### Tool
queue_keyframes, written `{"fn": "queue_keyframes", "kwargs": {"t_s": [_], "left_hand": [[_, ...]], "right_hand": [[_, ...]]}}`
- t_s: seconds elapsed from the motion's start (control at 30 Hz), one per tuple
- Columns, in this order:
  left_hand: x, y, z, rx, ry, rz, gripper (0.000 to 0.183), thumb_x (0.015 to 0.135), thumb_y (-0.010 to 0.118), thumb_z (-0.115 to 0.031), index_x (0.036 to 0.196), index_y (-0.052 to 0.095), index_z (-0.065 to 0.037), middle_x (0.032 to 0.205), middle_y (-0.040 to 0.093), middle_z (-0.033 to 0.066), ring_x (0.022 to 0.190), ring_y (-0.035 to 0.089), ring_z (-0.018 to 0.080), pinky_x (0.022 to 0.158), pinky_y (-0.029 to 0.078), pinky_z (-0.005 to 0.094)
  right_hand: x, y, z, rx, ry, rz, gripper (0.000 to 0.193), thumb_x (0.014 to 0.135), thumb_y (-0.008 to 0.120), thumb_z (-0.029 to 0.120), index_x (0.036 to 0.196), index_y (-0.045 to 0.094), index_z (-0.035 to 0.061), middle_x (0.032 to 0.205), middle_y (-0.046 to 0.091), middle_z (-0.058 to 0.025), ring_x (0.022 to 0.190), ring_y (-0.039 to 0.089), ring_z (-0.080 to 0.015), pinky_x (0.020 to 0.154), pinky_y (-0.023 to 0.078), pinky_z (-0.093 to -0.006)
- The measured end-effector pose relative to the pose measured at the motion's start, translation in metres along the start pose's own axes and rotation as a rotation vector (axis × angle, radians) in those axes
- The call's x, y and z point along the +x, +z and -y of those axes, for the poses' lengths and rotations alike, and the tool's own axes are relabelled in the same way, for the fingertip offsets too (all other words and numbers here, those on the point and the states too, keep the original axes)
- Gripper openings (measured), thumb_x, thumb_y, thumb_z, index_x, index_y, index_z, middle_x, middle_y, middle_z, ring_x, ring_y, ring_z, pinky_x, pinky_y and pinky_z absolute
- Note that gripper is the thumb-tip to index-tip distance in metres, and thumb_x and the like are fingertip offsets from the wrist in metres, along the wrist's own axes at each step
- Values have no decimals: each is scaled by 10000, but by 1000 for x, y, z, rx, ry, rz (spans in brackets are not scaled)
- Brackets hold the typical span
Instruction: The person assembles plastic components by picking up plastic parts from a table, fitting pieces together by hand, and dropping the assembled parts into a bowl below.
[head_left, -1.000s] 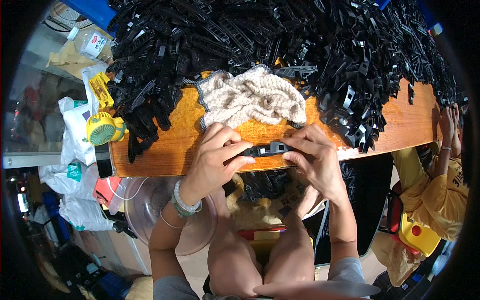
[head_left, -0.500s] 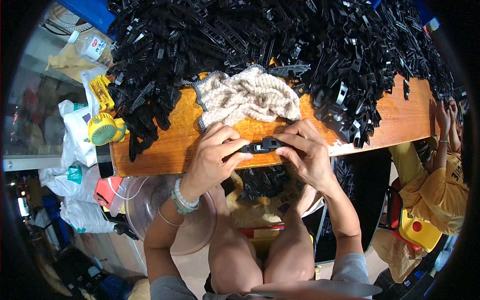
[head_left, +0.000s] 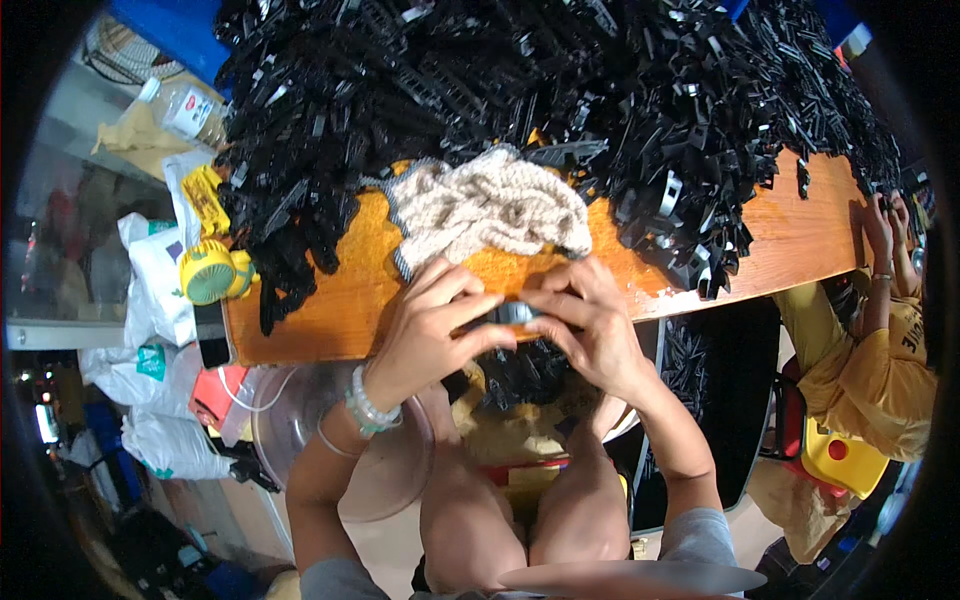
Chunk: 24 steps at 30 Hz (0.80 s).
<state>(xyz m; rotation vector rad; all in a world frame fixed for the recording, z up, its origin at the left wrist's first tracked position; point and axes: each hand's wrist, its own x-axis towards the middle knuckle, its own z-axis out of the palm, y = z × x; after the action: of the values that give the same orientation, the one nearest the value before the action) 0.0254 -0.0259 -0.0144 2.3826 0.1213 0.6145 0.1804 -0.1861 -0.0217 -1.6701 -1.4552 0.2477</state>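
Note:
Between my two hands, at the near edge of the wooden table (head_left: 690, 294), is a small black plastic part (head_left: 515, 313), partly hidden by fingers and blurred. My left hand (head_left: 440, 318) pinches its left end between thumb and fingers. At the other end my right hand (head_left: 592, 322) has it between thumb and forefinger. Just beyond my fingers lies a crumpled cream cloth (head_left: 490, 208) with a grey edge. Behind it and to both sides spreads a big heap of black plastic parts (head_left: 420, 95).
On the left are a yellow handheld fan (head_left: 210, 272), a plastic bottle (head_left: 188, 110), a phone (head_left: 214, 345) and white bags (head_left: 155, 290). A clear round tub (head_left: 300, 450) stands below the table edge. At the right another person (head_left: 860, 370) sits with hands at the table.
My hands have drawn closer together around the black part, which now shows less and looks turned. It sits slightly lower in the view.

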Motion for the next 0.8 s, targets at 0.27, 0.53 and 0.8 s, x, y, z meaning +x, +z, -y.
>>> {"fn": "queue_keyframes", "kwargs": {"t_s": [0.27,0.53,0.8], "left_hand": [[99,3,0,199,102,-124,318,771,783,-134,1028,685,25,918,635,117,861,587,268,777,493,369],[124,2,11,200,26,-210,346,804,745,-78,1121,639,9,1008,658,140,876,625,276,799,511,376],[6,-8,-11,54,-35,16,222,787,751,-76,978,685,16,946,601,98,925,556,258,813,473,357]], "right_hand": [[32,-49,-21,-525,-40,-116,235,772,687,86,1003,688,40,961,587,-79,906,540,-259,782,425,-367],[47,-36,-32,-595,-123,-333,178,757,694,36,930,654,40,1079,596,-109,926,564,-272,762,447,-361],[15,-9,2,693,294,-179,294,856,677,-62,1146,652,-20,1127,590,-56,899,623,-82,816,547,-218]]}}
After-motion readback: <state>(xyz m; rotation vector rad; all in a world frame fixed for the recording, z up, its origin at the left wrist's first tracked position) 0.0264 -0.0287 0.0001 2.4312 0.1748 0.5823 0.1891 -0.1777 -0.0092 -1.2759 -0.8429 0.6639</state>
